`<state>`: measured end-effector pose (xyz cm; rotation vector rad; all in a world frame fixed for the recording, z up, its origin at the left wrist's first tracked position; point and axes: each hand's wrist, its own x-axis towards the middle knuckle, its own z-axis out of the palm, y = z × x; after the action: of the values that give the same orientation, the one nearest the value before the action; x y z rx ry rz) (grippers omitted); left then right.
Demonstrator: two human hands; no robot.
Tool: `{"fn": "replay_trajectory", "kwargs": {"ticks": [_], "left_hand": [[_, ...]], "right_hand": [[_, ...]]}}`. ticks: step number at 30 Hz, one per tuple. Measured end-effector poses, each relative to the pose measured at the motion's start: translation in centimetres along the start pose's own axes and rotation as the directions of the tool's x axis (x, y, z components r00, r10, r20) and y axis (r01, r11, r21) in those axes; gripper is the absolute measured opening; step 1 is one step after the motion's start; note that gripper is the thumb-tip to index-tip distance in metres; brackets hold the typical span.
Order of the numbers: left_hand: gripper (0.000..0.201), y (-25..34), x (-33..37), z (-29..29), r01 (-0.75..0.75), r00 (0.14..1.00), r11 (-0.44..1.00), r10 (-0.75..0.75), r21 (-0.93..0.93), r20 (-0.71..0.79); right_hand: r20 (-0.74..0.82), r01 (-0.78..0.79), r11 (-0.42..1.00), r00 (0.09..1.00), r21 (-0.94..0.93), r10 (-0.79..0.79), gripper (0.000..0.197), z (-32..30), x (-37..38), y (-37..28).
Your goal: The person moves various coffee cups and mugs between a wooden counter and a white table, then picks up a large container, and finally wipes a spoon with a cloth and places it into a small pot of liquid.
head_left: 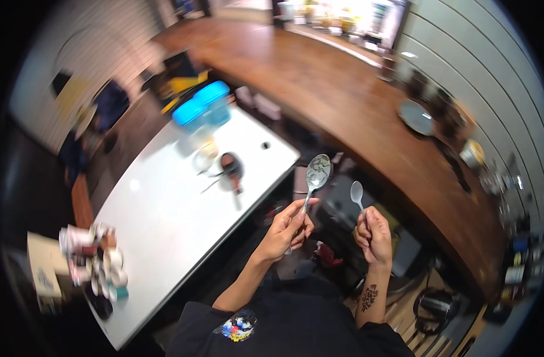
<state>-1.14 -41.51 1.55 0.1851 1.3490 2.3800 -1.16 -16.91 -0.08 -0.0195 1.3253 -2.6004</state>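
Note:
My left hand (285,231) is closed on the handle of a large metal spoon (318,171), its bowl tilted up and away from me. Dark marks or reflections show in that bowl; I cannot tell which. In my right hand (374,237) is a smaller spoon (356,191), pale grey, also held by the handle with its bowl up. The two spoons are apart, side by side in front of my body, over the gap between the white table (164,238) and the wooden counter (319,77).
Two containers with blue lids (211,94) stand at the white table's far end, near a dark round utensil (230,166). Rolls and packets (99,262) crowd its near left corner. A grey plate (416,117), jars and a tub (472,153) line the counter by the wall.

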Motion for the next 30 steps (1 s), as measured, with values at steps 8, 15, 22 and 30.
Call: {"fn": "replay_trajectory", "kwargs": {"ticks": [8,15,22,30], "left_hand": [[0.039,4.1,-22.4,-16.1,-0.120,0.867,0.989,0.148,0.090,-0.477],[0.033,3.5,-38.2,-24.9,-0.148,0.576,0.975,0.223,0.168,-0.786],[0.023,2.0,-46.2,-26.0,-0.178,0.315,0.924,0.380,0.339,-0.870],[0.025,-1.4,-50.3,-24.3,-0.382,-0.022,0.874,0.315,0.299,-0.949]], "right_hand": [[0.308,-0.384,0.913,0.860,-0.137,0.407,0.017,20.1,2.2,18.8],[0.401,-0.511,0.750,0.637,-0.421,0.659,0.007,33.6,-0.4,32.3],[0.545,-0.216,0.708,0.502,-0.673,0.671,0.008,42.9,0.0,39.5],[0.673,-0.250,0.693,0.172,-0.676,0.719,0.032,51.5,-2.0,49.0]]}}
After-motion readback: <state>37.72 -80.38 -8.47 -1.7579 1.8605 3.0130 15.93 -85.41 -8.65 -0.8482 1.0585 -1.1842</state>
